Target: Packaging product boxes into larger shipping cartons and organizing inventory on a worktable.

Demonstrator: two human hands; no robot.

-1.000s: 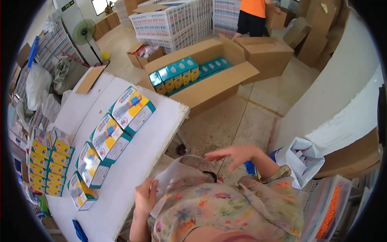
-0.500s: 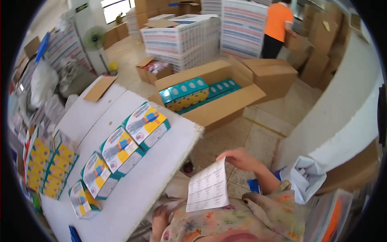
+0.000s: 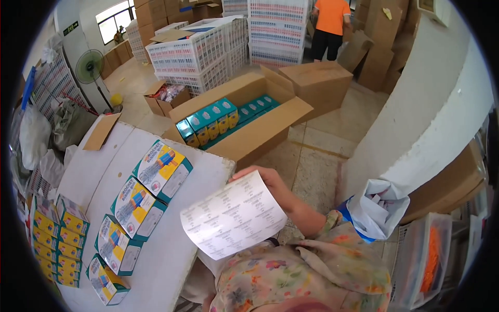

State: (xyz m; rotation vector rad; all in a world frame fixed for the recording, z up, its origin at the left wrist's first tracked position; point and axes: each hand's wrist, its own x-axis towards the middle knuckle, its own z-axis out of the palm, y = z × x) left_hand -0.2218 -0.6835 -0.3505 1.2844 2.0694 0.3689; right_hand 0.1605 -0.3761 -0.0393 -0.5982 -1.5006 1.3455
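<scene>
My right hand [image 3: 267,182] grips a white sheet of printed labels [image 3: 234,216] by its far edge, fingers behind the paper. The sheet is tilted and slightly curled, above my lap and the table's right edge. Only a sliver of skin from my left hand [image 3: 208,302] shows at the lower edge; its fingers are hidden. Left of the sheet, several white, yellow and teal toy boxes [image 3: 136,205] with a toy gun pictured on them lie in a slanting row on the white table [image 3: 179,260].
More boxes stand stacked [image 3: 57,242] at the table's left end. Beyond the table is an open carton [image 3: 260,138] holding teal boxes. A white bag [image 3: 377,208] and a clear bin [image 3: 423,260] are at right. A person in orange [image 3: 331,18] stands far back near white crates [image 3: 278,31].
My right hand has moved left and up with the label sheet, which now faces me more fully. My left hand has dropped mostly out of view. The view has shifted; the person has moved farther back.
</scene>
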